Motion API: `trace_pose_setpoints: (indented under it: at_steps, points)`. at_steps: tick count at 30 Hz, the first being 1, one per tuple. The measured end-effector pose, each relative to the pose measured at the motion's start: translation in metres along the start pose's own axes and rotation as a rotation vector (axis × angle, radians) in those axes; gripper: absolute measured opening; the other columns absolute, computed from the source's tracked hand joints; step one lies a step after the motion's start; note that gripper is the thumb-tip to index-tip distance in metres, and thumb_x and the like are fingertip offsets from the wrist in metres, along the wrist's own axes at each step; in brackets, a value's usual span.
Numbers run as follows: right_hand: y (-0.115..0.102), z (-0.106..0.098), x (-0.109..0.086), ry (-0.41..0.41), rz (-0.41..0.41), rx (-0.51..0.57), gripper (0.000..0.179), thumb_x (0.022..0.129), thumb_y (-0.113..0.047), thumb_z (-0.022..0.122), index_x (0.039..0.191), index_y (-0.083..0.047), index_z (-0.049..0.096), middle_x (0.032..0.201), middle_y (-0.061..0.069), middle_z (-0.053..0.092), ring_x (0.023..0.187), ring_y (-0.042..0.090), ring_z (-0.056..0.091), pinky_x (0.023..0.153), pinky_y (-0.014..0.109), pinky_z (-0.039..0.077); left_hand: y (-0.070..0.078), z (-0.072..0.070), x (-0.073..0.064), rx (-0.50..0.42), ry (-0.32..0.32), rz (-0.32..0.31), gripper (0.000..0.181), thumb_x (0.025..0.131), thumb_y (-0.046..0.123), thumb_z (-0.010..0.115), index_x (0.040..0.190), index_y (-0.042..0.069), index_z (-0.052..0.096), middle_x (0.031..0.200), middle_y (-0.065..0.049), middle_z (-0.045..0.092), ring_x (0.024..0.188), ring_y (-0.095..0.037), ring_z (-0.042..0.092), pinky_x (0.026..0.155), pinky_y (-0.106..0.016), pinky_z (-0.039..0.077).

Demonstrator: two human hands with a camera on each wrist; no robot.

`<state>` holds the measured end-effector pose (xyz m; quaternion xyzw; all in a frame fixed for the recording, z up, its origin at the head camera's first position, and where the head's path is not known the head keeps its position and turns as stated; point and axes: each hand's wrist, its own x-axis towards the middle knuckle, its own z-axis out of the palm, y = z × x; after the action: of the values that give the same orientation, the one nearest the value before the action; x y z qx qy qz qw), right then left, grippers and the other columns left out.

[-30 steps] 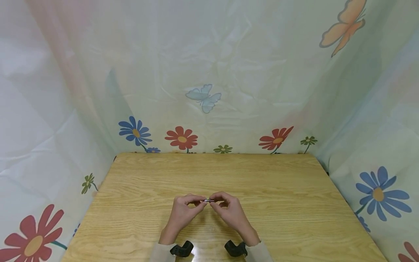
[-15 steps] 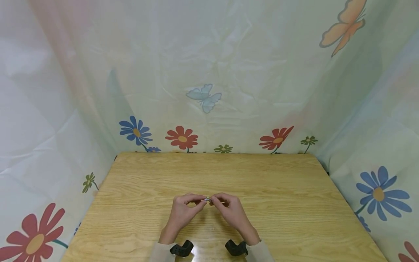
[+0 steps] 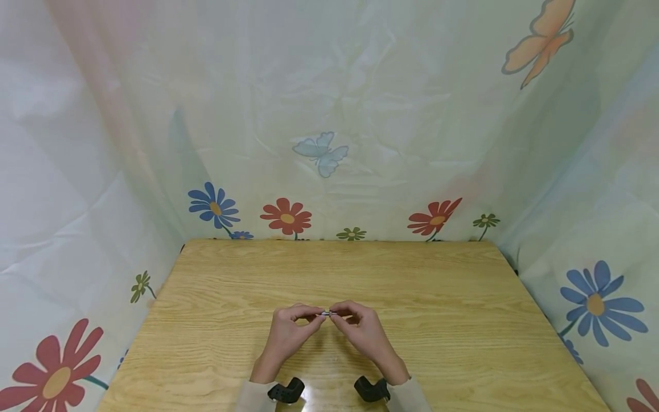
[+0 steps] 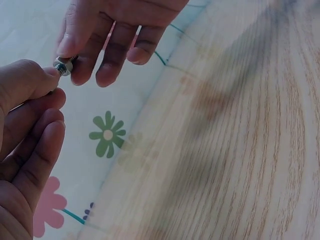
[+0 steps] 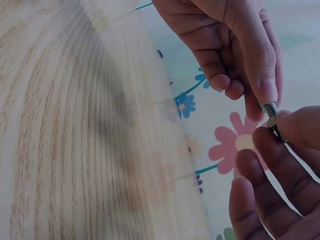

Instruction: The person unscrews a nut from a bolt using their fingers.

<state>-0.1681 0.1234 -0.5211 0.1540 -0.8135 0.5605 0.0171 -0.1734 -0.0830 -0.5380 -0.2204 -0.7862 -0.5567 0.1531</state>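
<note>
Both hands meet above the table's near middle with a small metal bolt between them. My left hand (image 3: 289,337) pinches one end of the bolt (image 5: 270,108) between thumb and index finger, hiding that end. A hex nut (image 4: 64,66) sits on the thread, with bare thread showing on its left-hand side. My right hand (image 3: 362,332) pinches at the nut with thumb and index finger; in the right wrist view the nut lies right at those fingertips. The bolt lies roughly level, pointing from hand to hand. The other fingers of the right hand (image 5: 280,200) are loosely bent.
A wood-grain table (image 3: 329,269) spreads under the hands. Pale curtains (image 3: 329,86) printed with flowers and butterflies hang behind it and along both sides. Each wrist wears a black camera band (image 3: 286,391) over a light sleeve (image 3: 255,397).
My right thumb slid up over the nut, then came back down, its index finger shifting against it. The left hand has stayed in place holding the bolt.
</note>
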Motion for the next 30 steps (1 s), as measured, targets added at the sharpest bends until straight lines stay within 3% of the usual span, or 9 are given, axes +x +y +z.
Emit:
trace_pose_setpoints:
  at_steps: [9, 13, 19, 24, 30]
  points:
    - [0.0038, 0.0004, 0.0004, 0.008, -0.135, 0.023, 0.015, 0.097, -0.015, 0.073, 0.113, -0.015, 0.074, 0.114, 0.003, 0.074, 0.106, 0.021, 0.069, 0.083, 0.031, 0.059, -0.0018, -0.0005, 0.0005, 0.009, 0.010, 0.018, 0.010, 0.088, 0.012, 0.083, 0.096, 0.017, 0.083, 0.086, 0.006, 0.079, 0.075, -0.004, 0.070, 0.070, -0.033, 0.062]
    - [0.0030, 0.0006, 0.0000, 0.030, -0.074, 0.017, 0.020, 0.100, -0.022, 0.070, 0.118, -0.015, 0.073, 0.117, 0.001, 0.074, 0.107, 0.018, 0.069, 0.085, 0.029, 0.058, -0.0023, -0.0003, 0.0005, -0.009, 0.018, 0.026, 0.010, 0.088, 0.012, 0.083, 0.097, 0.016, 0.083, 0.087, 0.004, 0.079, 0.076, -0.007, 0.072, 0.069, -0.037, 0.062]
    - [0.0033, 0.0013, 0.0002, -0.006, 0.034, 0.002, 0.023, 0.104, -0.032, 0.063, 0.109, -0.015, 0.078, 0.104, 0.006, 0.078, 0.093, 0.012, 0.072, 0.078, 0.025, 0.058, -0.0018, -0.0001, 0.0007, -0.037, 0.012, 0.027, 0.010, 0.089, 0.012, 0.082, 0.098, 0.015, 0.083, 0.089, 0.002, 0.080, 0.077, -0.010, 0.073, 0.069, -0.038, 0.063]
    - [0.0040, 0.0013, 0.0000, -0.057, 0.030, 0.006, 0.027, 0.104, -0.033, 0.062, 0.107, -0.011, 0.077, 0.103, 0.014, 0.077, 0.091, 0.014, 0.074, 0.077, 0.024, 0.059, -0.0017, -0.0007, 0.0014, -0.037, -0.022, -0.012, 0.009, 0.089, 0.012, 0.082, 0.098, 0.013, 0.082, 0.091, 0.001, 0.080, 0.078, -0.009, 0.074, 0.072, -0.034, 0.063]
    - [0.0033, 0.0008, -0.0009, -0.065, 0.024, -0.015, 0.023, 0.102, -0.034, 0.066, 0.110, -0.015, 0.076, 0.106, 0.010, 0.078, 0.094, 0.015, 0.073, 0.078, 0.025, 0.058, -0.0010, -0.0021, 0.0017, -0.017, -0.062, -0.069, 0.013, 0.088, 0.010, 0.082, 0.099, 0.004, 0.081, 0.089, 0.001, 0.080, 0.078, -0.006, 0.073, 0.074, -0.032, 0.063]
